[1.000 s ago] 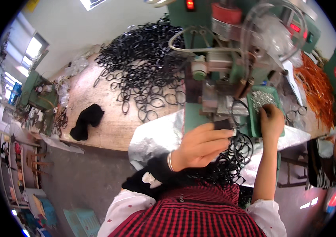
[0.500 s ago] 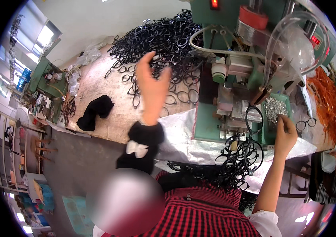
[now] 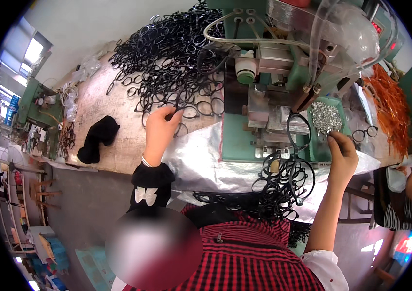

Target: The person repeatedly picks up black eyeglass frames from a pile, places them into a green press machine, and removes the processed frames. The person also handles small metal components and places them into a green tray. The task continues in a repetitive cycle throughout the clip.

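My left hand [image 3: 160, 131] is closed at the near edge of a large heap of black eyeglass frames [image 3: 167, 53], its thumb and finger pinched on the rim of an eyeglass frame [image 3: 178, 99]. The tips of my right hand [image 3: 342, 153] are pressed together at the near edge of a green tray [image 3: 345, 121] of small silvery metal pieces [image 3: 325, 118]. Whatever it pinches is too small to make out. Between my hands, a black eyeglass frame [image 3: 288, 133] stands on end at the metal fixture [image 3: 283, 119] of a green machine, one ring above the other.
More black frames [image 3: 276, 186] are bunched over my lap at the table edge. A black cloth piece [image 3: 98, 139] lies at the left. Right of the tray are a single pair of frames [image 3: 365, 134] and orange strips [image 3: 385, 106]. Clear tubing [image 3: 315, 48] loops over the machine.
My left hand has drawn back toward me from over the heap, and its spread fingers have closed. My right hand stays by the tray, fingers still pinched. The whole view has shifted slightly.
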`<state>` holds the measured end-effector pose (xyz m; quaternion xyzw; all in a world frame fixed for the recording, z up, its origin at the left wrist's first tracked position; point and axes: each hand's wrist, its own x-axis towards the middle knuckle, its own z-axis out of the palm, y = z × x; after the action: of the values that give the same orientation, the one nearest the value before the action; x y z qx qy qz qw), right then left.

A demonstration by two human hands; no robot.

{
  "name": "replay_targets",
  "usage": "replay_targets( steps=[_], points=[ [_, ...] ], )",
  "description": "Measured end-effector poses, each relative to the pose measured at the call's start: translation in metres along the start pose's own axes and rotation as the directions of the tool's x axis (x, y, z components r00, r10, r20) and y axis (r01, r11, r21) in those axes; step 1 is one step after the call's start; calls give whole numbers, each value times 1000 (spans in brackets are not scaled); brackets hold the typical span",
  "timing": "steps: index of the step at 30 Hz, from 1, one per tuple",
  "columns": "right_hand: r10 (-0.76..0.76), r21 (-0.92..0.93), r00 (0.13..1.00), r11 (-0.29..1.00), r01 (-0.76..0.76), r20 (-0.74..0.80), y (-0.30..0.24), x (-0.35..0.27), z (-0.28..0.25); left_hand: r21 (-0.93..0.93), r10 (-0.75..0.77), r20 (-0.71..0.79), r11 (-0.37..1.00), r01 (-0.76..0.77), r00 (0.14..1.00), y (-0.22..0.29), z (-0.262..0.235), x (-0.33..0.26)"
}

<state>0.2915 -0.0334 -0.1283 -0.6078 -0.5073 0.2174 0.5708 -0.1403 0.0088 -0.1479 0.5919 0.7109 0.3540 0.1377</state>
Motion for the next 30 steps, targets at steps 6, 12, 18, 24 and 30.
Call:
replay_targets(
  steps=[6, 12, 18, 24, 30],
  points=[
    [-118, 282, 982, 957, 72, 149, -78, 14, 52, -480, -14, 23, 877, 23, 1000, 41, 40, 8],
    [-23, 463, 993, 886, -33, 115, -76, 3, 75, -830, -160, 57, 541, 136, 985, 65, 55, -33],
    [29, 690, 966, 694, -204, 257, -91, 7, 75, -608, 511, -451, 423, -671, 732, 188, -14, -22],
    [152, 746, 963, 610, -268, 222, -114, -5, 80, -511, 545, -419, 520, -685, 726, 213, -16, -13],
    [83, 748, 968, 620, -235, 235, -104, -3, 80, -586, 476, -399, 525, -617, 784, 210, -24, -30]
  ],
)
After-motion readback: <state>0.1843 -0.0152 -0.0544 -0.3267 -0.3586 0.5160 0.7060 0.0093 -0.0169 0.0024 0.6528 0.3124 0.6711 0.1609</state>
